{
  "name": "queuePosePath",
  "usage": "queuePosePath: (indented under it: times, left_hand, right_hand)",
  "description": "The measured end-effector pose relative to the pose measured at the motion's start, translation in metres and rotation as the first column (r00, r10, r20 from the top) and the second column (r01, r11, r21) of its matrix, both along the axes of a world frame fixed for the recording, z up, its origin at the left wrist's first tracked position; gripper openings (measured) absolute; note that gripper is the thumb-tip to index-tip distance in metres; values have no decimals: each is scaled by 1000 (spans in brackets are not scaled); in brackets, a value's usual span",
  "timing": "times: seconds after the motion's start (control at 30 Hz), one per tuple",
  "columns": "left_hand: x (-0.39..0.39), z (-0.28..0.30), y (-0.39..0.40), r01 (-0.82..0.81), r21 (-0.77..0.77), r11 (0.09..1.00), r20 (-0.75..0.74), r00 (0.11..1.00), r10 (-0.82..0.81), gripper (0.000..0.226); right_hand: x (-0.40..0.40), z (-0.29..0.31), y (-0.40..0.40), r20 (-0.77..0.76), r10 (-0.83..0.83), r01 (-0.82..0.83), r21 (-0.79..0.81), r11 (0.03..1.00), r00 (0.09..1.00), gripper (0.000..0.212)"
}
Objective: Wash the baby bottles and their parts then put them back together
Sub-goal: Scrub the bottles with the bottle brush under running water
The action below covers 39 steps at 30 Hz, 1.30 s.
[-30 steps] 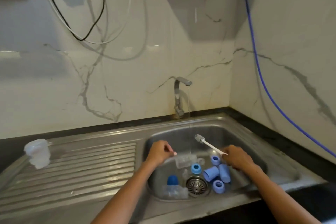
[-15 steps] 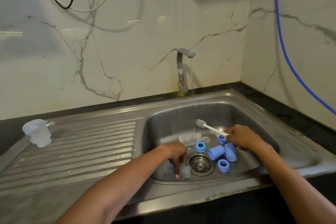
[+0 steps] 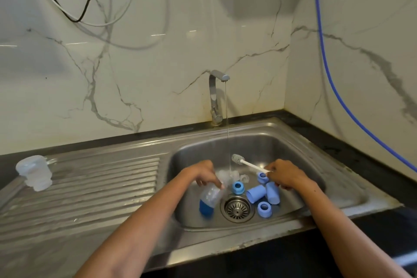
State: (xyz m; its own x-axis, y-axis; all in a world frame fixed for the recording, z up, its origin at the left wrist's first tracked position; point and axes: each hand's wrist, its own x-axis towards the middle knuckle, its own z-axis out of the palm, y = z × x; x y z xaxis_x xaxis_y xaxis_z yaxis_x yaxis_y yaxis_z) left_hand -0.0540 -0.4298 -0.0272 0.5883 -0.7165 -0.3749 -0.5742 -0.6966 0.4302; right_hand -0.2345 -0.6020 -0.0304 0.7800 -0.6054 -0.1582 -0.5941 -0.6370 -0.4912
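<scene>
Left hand [image 3: 204,175] gripping a clear bottle with blue base [image 3: 209,197], right hand [image 3: 286,176] pinching the white brush [image 3: 248,165].

Head view: now lifted clear of the sink [image 3: 338,189] floor, near the drain [image 3: 237,208], where half a second before the left fingers only reached down to it at the front of the basin; held tilted, blue base down, fingers curled around the upper part. Brush unchanged in the right hand, bristle head up beside the thin stream from the tap [image 3: 216,95]. Blue rings [image 3: 237,187] and blue caps [image 3: 256,194] lying loose around the drain, under the right hand. One clear piece [image 3: 33,172] apart on the drainboard. Probably next: bottle to the water, brush inside; washing hardly begun, assembly far off.
</scene>
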Motion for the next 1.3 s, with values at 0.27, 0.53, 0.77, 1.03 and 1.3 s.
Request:
queuePosePath:
  times: [0.27, 0.53, 0.77, 1.03, 1.3]
  left_hand:
    - [-32, 19, 18, -896, -145, 419, -987, 160, 1, 44]
    - [-50, 9, 17, -958, 288, -8, -812, -240, -533, 61]
    - [-41, 8, 15, -996, 60, -66, -941, -34, -338, 66]
    - [-34, -2, 5, -893, -362, 268, -917, 393, 67, 58]
    - [-35, 2, 5, -824, -398, 405, -914, 394, -96, 49]
  right_hand:
    - [0, -3, 4, 75, 18, -25, 94, 995, 997, 22]
    - [0, -4, 13, 358, 36, -169, 348, 922, 933, 31]
    - [0, 0, 17, 516, 70, -303, 384, 872, 854, 31]
    - [3, 7, 22, 586, 40, -345, 419, 840, 809, 33]
    - [9, 6, 30, 641, 35, -285, 291, 913, 767, 34]
